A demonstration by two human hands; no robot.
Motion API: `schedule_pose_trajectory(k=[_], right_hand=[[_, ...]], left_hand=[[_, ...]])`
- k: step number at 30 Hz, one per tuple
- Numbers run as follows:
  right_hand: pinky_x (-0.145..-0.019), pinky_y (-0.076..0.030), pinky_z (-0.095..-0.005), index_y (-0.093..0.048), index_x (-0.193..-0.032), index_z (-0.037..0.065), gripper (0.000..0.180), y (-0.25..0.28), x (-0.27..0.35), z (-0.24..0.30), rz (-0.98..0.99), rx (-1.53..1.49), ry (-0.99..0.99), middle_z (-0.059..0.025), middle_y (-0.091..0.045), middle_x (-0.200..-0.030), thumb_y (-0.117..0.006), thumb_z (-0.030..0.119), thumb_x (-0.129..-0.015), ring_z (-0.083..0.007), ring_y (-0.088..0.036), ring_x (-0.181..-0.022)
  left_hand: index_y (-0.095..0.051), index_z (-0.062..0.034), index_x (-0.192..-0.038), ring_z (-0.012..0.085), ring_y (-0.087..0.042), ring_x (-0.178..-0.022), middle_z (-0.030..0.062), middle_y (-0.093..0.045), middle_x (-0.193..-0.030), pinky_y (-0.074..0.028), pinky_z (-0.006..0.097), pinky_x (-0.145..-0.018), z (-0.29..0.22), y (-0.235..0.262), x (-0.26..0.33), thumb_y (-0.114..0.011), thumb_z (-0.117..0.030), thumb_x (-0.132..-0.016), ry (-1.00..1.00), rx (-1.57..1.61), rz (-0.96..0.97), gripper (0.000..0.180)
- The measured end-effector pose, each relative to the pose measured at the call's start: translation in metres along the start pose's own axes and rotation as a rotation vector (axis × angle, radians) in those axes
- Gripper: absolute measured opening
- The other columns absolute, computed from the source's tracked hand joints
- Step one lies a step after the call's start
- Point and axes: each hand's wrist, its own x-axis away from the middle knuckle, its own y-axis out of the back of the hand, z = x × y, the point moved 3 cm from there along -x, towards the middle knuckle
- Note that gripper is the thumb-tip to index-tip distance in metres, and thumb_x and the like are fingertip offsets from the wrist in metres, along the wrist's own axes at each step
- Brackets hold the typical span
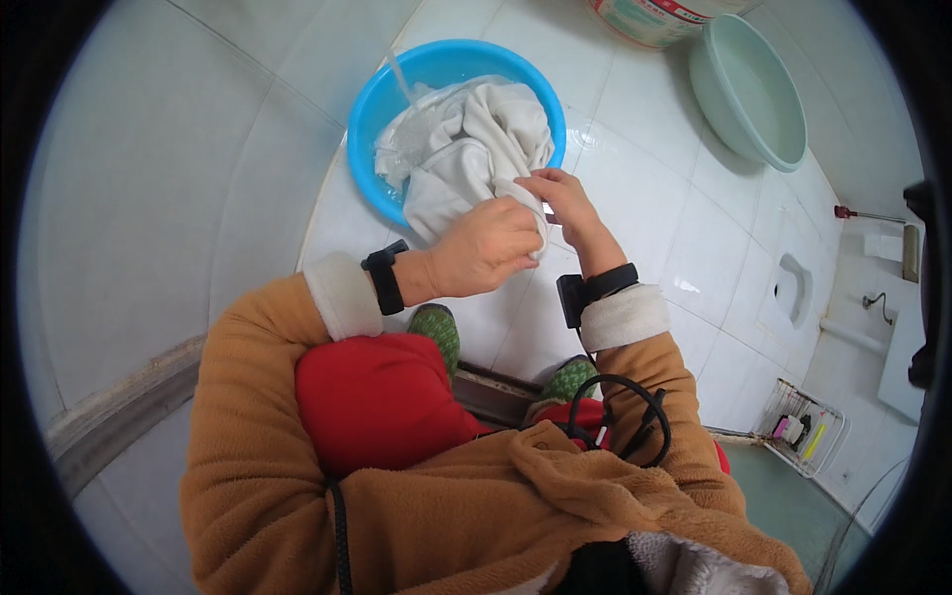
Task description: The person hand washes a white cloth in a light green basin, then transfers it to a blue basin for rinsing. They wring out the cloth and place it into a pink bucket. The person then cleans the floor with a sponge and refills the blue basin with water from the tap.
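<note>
1. White floor tiles (674,218) are being occupied by a blue basin (359,149), into which water (399,77) is being run; a pale green basin (709,89) is being kept at right.
2. White cloth (461,169) is being held mostly within the blue basin, its near end overhanging the rim.
3. That end is being clenched by the left hand (486,248) and touched by the right hand (560,203), whose closure cannot be told.
4. Apparently, the cloth is being gathered; a firm two-handed grip is probably being called for.

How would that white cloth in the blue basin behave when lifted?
Probably floppy: the white cloth folds loosely over the rim of the blue basin. Likely heavy for its size, since a water stream seems to run in.
</note>
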Motion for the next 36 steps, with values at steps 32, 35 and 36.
schedule_pose_trajectory(k=[32, 35, 36], right_hand=[[-0.066, -0.051, -0.0324, -0.059, -0.1, 0.004, 0.022, -0.019, -0.005, -0.102, -0.147, -0.157, -0.124, -0.0058, -0.063, -0.087, -0.065, 0.021, -0.087, -0.0175, -0.061, -0.076], [-0.062, -0.049, -0.0289, -0.062, -0.098, 0.001, 0.022, 0.007, -0.011, -0.09, -0.428, -0.03, 0.094, -0.005, -0.062, -0.083, -0.065, 0.019, -0.084, -0.0143, -0.058, -0.074], [-0.061, -0.048, -0.0287, -0.063, -0.1, 0.001, 0.023, 0.012, -0.014, -0.084, -0.475, -0.085, 0.129, -0.0048, -0.063, -0.084, -0.065, 0.018, -0.085, -0.0146, -0.058, -0.073]], left_hand=[[-0.06, -0.0099, -0.121, 0.028, -0.059, -0.106, 0.0191, -0.06, -0.113, -0.047, 0.041, -0.085, 0.173, 0.014, 0.03, -0.066, -0.027, -0.085, 0.802, -0.615, 0.494, 0.04], [-0.061, -0.0022, -0.117, 0.0249, -0.059, -0.11, 0.0175, -0.061, -0.12, -0.048, 0.038, -0.092, 0.188, 0.065, 0.043, -0.057, -0.025, -0.094, 1.035, 0.458, -0.449, 0.033], [-0.06, -0.0004, -0.118, 0.0244, -0.058, -0.112, 0.0166, -0.06, -0.122, -0.047, 0.038, -0.094, 0.187, 0.077, 0.043, -0.055, -0.024, -0.095, 1.014, 0.758, -0.579, 0.033]])
